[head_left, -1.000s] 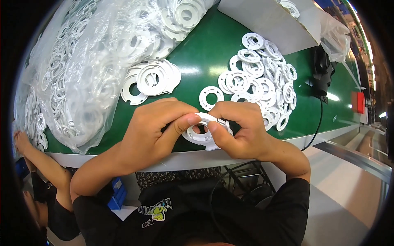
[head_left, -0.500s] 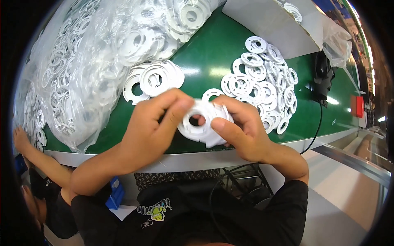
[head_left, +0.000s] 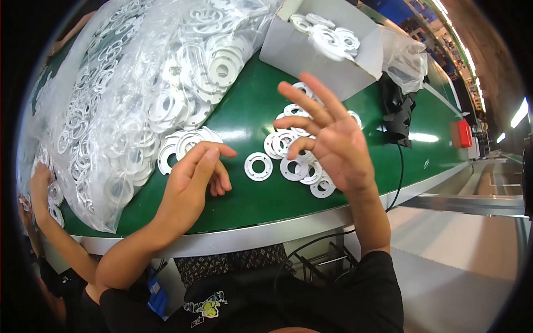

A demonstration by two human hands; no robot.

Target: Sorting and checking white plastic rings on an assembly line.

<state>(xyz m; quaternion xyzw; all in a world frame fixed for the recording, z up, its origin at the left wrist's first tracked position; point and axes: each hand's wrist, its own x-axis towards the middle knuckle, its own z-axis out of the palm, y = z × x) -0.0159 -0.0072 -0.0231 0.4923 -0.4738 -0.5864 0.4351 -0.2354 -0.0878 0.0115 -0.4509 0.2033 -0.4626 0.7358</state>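
Note:
My right hand is raised over a pile of flat white plastic rings, fingers spread and nothing in it. It hides part of the pile. My left hand hovers loosely bent, empty, just in front of a small stack of larger white ring plates. One white ring lies flat on the green tabletop between my hands. Beyond my right hand, a thicker white ring part shows at the mouth of a cardboard box; whether it rests or is falling, I cannot tell.
A large clear plastic bag full of white rings covers the left of the table. Another person's hand touches rings at the far left. Right of the box are a crumpled plastic bag, a black object with a cable, and a red block.
The white ring part both hands held is out of them. My right hand has opened and moved up toward the box; my left has drawn away to the left. The view has shifted.

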